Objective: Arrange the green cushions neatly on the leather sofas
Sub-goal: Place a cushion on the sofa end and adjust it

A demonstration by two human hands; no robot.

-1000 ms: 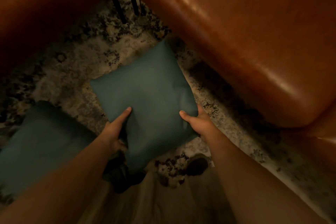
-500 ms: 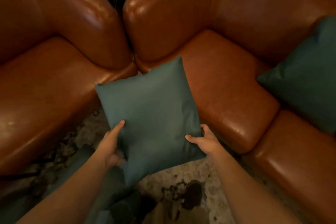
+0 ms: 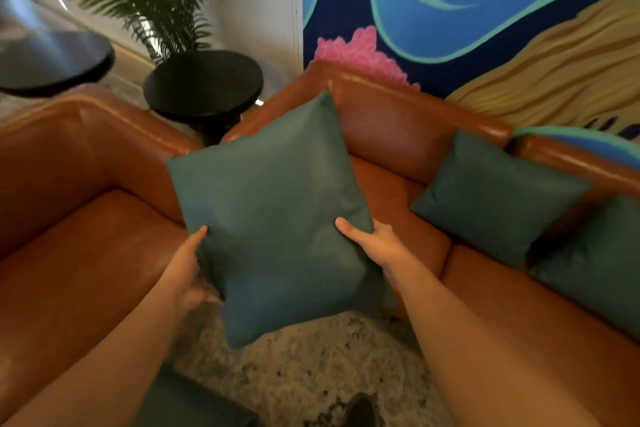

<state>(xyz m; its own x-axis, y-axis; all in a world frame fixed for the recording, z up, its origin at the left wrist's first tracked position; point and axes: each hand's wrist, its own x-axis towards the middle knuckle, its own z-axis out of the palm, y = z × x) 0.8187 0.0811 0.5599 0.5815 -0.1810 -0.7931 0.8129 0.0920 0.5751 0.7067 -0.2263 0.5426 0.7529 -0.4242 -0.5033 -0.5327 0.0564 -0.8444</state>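
The square dark-green fabric cushion [image 3: 273, 215] hangs in the air between both hands, tilted so one corner points up and away toward the backrest of the tan leather sofa along the mural wall [image 3: 398, 139]. The left hand [image 3: 187, 267] grips its lower left edge and the right hand [image 3: 377, 246] its lower right edge. Each thumb lies on the front face, and the fingers wrap round behind, mostly hidden.

The free corner seat of that sofa lies straight ahead, behind the cushion and next to the arm by the round black side counter [image 3: 204, 83]. The right hand is the nearer one to it. Two more green cushions, the nearer [image 3: 495, 198] and the farther [image 3: 595, 263], already lean against the backrest to the right, so the gap beside them looks like the likely target. The second tan leather sofa [image 3: 79, 236] sits to the left with nothing on its seat. Another green cushion [image 3: 187, 406] lies on the patterned rug [image 3: 311, 357].

Compared with half a second ago, the cushion is higher and further forward, over the seat rather than the rug's edge. The view has tipped up to show the backrests and the wall, and the grip is unchanged.
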